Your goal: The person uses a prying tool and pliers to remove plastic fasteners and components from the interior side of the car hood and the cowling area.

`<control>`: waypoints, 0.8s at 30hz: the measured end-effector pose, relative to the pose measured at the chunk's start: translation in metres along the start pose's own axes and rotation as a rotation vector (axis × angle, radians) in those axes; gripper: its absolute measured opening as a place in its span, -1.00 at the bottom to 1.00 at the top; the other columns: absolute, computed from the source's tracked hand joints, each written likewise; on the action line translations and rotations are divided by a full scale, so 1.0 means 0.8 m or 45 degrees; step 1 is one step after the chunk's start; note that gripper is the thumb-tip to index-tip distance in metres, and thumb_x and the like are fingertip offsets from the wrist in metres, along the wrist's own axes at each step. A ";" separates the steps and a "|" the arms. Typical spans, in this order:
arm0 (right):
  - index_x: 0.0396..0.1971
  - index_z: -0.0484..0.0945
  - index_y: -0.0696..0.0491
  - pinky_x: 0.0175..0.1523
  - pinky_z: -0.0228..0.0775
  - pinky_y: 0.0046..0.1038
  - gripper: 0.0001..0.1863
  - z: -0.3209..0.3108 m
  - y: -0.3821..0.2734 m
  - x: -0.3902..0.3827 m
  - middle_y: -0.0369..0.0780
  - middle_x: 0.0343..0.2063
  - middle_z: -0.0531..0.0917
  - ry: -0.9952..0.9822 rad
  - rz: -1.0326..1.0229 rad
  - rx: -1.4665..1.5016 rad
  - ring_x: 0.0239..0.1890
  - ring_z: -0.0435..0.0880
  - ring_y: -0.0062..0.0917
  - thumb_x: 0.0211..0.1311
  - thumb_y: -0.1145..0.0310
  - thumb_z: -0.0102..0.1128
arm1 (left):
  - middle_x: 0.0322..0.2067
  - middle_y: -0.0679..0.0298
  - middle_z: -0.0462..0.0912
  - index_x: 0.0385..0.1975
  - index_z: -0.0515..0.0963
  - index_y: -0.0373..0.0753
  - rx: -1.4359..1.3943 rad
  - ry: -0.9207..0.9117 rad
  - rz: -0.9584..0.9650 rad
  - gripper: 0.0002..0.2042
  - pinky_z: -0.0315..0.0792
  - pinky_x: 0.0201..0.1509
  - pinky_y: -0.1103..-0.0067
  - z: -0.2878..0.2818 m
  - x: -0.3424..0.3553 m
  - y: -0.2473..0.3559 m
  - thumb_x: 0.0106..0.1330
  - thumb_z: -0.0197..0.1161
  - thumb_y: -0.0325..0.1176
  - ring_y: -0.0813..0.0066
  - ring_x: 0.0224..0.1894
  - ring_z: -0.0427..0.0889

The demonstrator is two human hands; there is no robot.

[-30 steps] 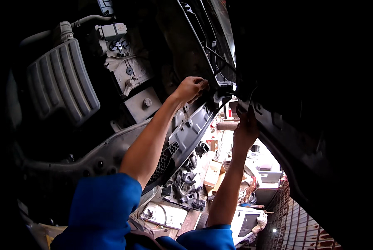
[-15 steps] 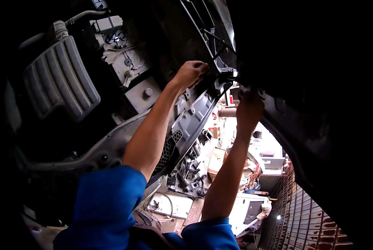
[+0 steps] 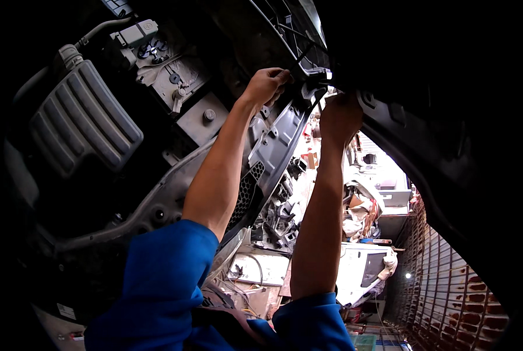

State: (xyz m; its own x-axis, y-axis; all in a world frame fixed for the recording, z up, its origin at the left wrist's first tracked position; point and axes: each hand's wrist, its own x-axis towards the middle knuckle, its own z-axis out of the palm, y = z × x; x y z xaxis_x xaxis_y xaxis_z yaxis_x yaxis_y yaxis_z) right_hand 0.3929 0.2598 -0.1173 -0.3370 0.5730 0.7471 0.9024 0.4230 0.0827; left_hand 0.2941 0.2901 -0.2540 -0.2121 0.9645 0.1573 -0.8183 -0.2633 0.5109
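I stand over an open engine bay, under a dark raised hood (image 3: 448, 140). My left hand (image 3: 266, 86) is closed, thumb and fingers pinched together, at the inner edge of the grey front body panel (image 3: 276, 137). A thin dark rod-like line shows just beyond its fingertips; whether they grip it I cannot make out. My right hand (image 3: 341, 117) is raised to the hood's lower edge, to the right of the left hand. Deep shadow hides its fingers and anything in them.
A ribbed grey plastic cover (image 3: 86, 120) and a box with a round cap (image 3: 206, 120) sit in the bay at left. Beyond the car lie loose dark parts (image 3: 279, 216) and a white vehicle door (image 3: 361, 269). A brick wall (image 3: 472, 304) with bars stands at lower right.
The view has shifted a little. My right hand has moved up and slightly left, closer to the left hand. My left hand stays pinched, a little higher in the picture.
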 end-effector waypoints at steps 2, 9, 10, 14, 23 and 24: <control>-0.27 0.58 0.12 -0.20 0.49 -0.11 -0.75 0.005 0.001 0.001 0.06 -0.41 0.65 0.010 -0.011 0.029 -0.32 0.62 0.05 0.18 0.38 -0.06 | -0.75 0.53 0.13 -0.29 0.50 -0.27 -0.113 -0.024 -0.095 -0.72 -0.15 -0.73 0.68 -0.006 0.000 -0.006 0.43 0.07 -0.14 0.76 -0.77 0.02; -0.34 0.57 0.17 -0.34 0.43 -0.22 -0.81 -0.012 0.027 0.021 0.02 -0.50 0.63 -0.122 -0.213 0.126 -0.47 0.61 -0.09 0.15 0.44 -0.01 | -0.75 0.55 0.12 -0.30 0.49 -0.25 -0.238 -0.096 -0.081 -0.72 -0.17 -0.73 0.70 -0.013 0.003 -0.017 0.45 0.04 -0.14 0.77 -0.77 0.00; -0.34 0.57 0.20 -0.36 0.38 -0.24 -0.80 -0.016 0.032 0.026 0.02 -0.54 0.61 -0.237 0.012 0.303 -0.50 0.59 -0.13 0.14 0.44 -0.01 | -0.75 0.55 0.12 -0.30 0.49 -0.25 -0.239 -0.095 -0.082 -0.72 -0.17 -0.73 0.70 -0.013 0.004 -0.018 0.45 0.04 -0.14 0.77 -0.77 -0.01; -0.42 0.54 0.24 -0.36 0.31 -0.23 -0.80 -0.012 0.050 0.034 0.02 -0.60 0.57 -0.220 -0.161 0.252 -0.54 0.54 -0.11 0.15 0.42 0.00 | -0.76 0.55 0.12 -0.29 0.49 -0.25 -0.290 -0.109 -0.090 -0.72 -0.17 -0.73 0.69 -0.009 0.004 -0.017 0.44 0.05 -0.14 0.77 -0.77 0.00; -0.42 0.56 0.13 -0.19 0.45 -0.28 -0.84 -0.043 0.101 0.107 -0.10 -0.46 0.64 -0.762 -0.368 -0.251 -0.38 0.64 -0.29 0.22 0.37 0.06 | -0.76 0.54 0.13 -0.25 0.52 -0.30 -0.055 -0.066 0.080 -0.71 -0.16 -0.73 0.68 0.008 -0.002 0.003 0.44 0.05 -0.16 0.78 -0.77 -0.01; -0.42 0.56 0.13 -0.19 0.46 -0.30 -0.84 -0.057 0.097 0.114 -0.11 -0.46 0.65 -0.844 0.134 -0.018 -0.39 0.64 -0.32 0.21 0.36 0.07 | -0.76 0.54 0.14 -0.24 0.52 -0.30 -0.005 -0.039 0.092 -0.72 -0.16 -0.73 0.69 0.011 -0.004 0.008 0.45 0.05 -0.17 0.78 -0.77 -0.01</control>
State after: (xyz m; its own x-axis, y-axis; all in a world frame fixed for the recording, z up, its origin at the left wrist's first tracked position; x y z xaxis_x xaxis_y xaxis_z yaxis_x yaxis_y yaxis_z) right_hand 0.4443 0.3125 -0.0129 -0.3366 0.9225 0.1891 0.9414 0.3345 0.0435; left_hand 0.2946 0.2851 -0.2438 -0.2544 0.9418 0.2196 -0.8034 -0.3323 0.4941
